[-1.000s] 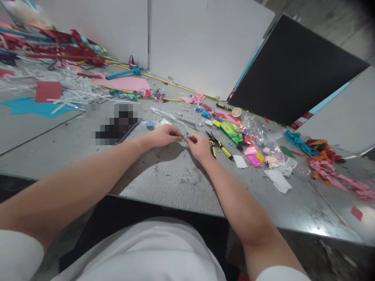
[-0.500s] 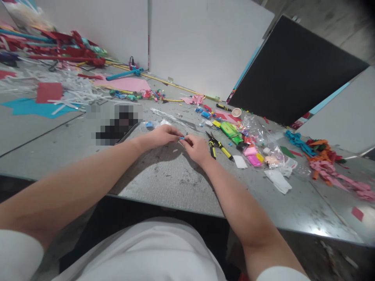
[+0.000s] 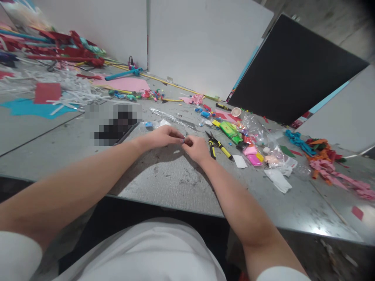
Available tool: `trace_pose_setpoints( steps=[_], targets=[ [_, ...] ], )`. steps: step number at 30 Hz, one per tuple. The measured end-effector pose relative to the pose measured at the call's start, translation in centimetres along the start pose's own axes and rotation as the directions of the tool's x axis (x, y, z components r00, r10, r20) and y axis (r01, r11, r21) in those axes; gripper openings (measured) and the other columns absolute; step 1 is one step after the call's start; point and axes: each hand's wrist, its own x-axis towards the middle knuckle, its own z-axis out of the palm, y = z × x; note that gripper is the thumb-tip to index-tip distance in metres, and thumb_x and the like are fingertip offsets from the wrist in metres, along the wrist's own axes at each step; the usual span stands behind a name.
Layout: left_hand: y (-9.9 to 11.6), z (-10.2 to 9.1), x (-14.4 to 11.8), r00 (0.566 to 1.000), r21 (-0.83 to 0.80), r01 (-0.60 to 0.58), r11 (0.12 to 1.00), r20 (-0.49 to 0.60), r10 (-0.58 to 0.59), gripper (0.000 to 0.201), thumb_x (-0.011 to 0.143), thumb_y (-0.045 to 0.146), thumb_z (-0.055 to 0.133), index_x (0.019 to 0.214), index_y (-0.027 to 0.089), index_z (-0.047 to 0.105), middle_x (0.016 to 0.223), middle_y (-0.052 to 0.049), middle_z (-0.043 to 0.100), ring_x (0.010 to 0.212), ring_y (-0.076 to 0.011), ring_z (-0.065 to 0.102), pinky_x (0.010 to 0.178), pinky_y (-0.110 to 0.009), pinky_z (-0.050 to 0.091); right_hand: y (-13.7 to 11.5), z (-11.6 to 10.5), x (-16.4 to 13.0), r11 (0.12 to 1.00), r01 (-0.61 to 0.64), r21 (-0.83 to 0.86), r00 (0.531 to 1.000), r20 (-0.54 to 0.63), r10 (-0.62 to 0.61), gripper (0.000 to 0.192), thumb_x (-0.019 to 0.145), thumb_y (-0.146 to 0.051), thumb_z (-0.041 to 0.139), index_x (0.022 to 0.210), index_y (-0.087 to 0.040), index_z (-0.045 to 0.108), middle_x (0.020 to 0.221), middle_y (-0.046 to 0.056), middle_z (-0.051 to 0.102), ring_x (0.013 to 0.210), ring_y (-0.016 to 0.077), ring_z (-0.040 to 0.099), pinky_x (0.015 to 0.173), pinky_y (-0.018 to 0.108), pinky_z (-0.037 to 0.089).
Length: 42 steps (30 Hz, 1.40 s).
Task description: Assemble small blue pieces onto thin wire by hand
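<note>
Two hands pinch a tiny piece beside yellow-handled snips.

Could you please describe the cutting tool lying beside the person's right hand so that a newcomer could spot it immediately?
On the grey worktable, look just right of the right hand. The yellow-and-black-handled snips lie flat there, blades pointing away, the only metal tool beside the soft pink and green clay pieces.

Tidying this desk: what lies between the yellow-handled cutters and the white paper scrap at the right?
In the head view, one small white card on bare tabletop lies between the cutters and the paper scrap.
</note>
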Motion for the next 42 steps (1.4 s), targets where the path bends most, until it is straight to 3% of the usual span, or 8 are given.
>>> trace_pose_setpoints(
  steps=[6, 13, 18, 24, 28, 31, 36, 42],
  targets=[
    [-0.6, 0.0, 0.6, 0.994, 0.037, -0.018, 0.999, -0.104, 0.022, 0.018, 0.078, 0.026, 0.079, 0.093, 0.015, 0.078, 0.089, -0.008, 0.079, 0.081, -0.0179, 0.067, 0.077, -0.031, 0.051, -0.1, -0.1, 0.0, 0.996, 0.034, 0.079, 0.999, -0.008, -0.034, 0.019, 0.088, -0.034, 0.072, 0.098, -0.019, 0.074, 0.086, 0.003, 0.072, 0.073, 0.0168, 0.063, 0.072, 0.029, 0.047],
    [-0.6, 0.0, 0.7, 0.992, 0.082, -0.025, 0.996, -0.123, 0.035, 0.012, 0.078, 0.025, 0.075, 0.085, 0.016, 0.073, 0.08, -0.005, 0.075, 0.074, -0.0157, 0.063, 0.071, -0.029, 0.047, 0.0, 0.0, 0.2, 0.994, 0.102, 0.031, 0.995, -0.011, -0.102, 0.015, 0.095, -0.031, 0.065, 0.093, -0.02, 0.075, 0.089, 0.006, 0.074, 0.083, 0.02, 0.065, 0.076, 0.031, 0.047],
    [-0.5, 0.0, 0.4, 0.995, 0.097, -0.03, 0.995, -0.094, 0.039, 0.016, 0.075, 0.03, 0.076, 0.085, 0.018, 0.073, 0.077, -0.004, 0.074, 0.072, -0.0165, 0.062, 0.067, -0.028, 0.045, 1.1, -0.2, 0.6, 1.0, -0.019, 0.024, 0.995, -0.098, 0.021, 0.021, 0.094, -0.036, 0.063, 0.084, -0.02, 0.072, 0.079, 0.004, 0.072, 0.077, 0.0203, 0.063, 0.074, 0.032, 0.045],
    [-0.2, 0.1, 0.1, 0.998, 0.081, 0.01, 0.997, -0.058, -0.005, 0.015, 0.078, 0.031, 0.078, 0.081, 0.017, 0.074, 0.07, -0.004, 0.069, 0.062, -0.0145, 0.055, 0.06, -0.028, 0.04, 1.5, -0.5, 0.9, 0.976, -0.15, 0.161, 0.946, -0.264, 0.189, 0.025, 0.093, -0.04, 0.058, 0.086, -0.019, 0.069, 0.083, 0.006, 0.075, 0.077, 0.0214, 0.065, 0.076, 0.033, 0.048],
    [0.2, 0.3, 0.1, 0.988, -0.067, 0.102, 0.993, -0.109, -0.109, 0.027, 0.088, 0.039, 0.073, 0.08, 0.014, 0.073, 0.073, -0.007, 0.069, 0.066, -0.0152, 0.059, 0.065, -0.03, 0.045, 0.3, -0.4, 0.4, 0.992, -0.049, 0.117, 0.975, -0.212, 0.073, 0.025, 0.095, -0.042, 0.059, 0.085, -0.02, 0.068, 0.082, 0.005, 0.072, 0.078, 0.0201, 0.065, 0.076, 0.032, 0.048],
    [0.2, 0.4, 0.0, 0.989, -0.184, 0.096, 0.978, -0.091, -0.114, 0.03, 0.089, 0.044, 0.073, 0.083, 0.014, 0.073, 0.08, -0.009, 0.071, 0.071, -0.0168, 0.063, 0.073, -0.034, 0.049, -0.6, -0.1, 0.0, 0.996, 0.021, 0.082, 0.992, -0.128, -0.01, 0.019, 0.094, -0.038, 0.062, 0.09, -0.021, 0.068, 0.086, 0.004, 0.072, 0.079, 0.019, 0.064, 0.076, 0.031, 0.049],
    [-0.2, 0.2, 0.1, 0.997, -0.04, 0.049, 0.998, -0.064, -0.051, 0.019, 0.081, 0.034, 0.078, 0.086, 0.015, 0.076, 0.076, -0.008, 0.069, 0.066, -0.0166, 0.058, 0.065, -0.034, 0.044, -0.8, 0.2, -0.1, 0.999, 0.027, 0.029, 0.998, -0.051, -0.026, 0.017, 0.09, -0.032, 0.068, 0.103, -0.02, 0.068, 0.099, 0.007, 0.072, 0.087, 0.0201, 0.065, 0.082, 0.034, 0.051],
    [-0.1, 0.2, 0.2, 0.994, -0.025, 0.054, 0.998, -0.09, -0.056, 0.008, 0.081, 0.022, 0.074, 0.084, 0.015, 0.075, 0.072, -0.005, 0.068, 0.06, -0.0132, 0.052, 0.061, -0.032, 0.04, -0.3, 0.2, 0.1, 0.998, -0.003, 0.064, 1.0, 0.015, 0.002, 0.025, 0.09, -0.031, 0.071, 0.112, -0.02, 0.068, 0.096, 0.007, 0.074, 0.083, 0.0196, 0.067, 0.081, 0.034, 0.051]
  ],
)
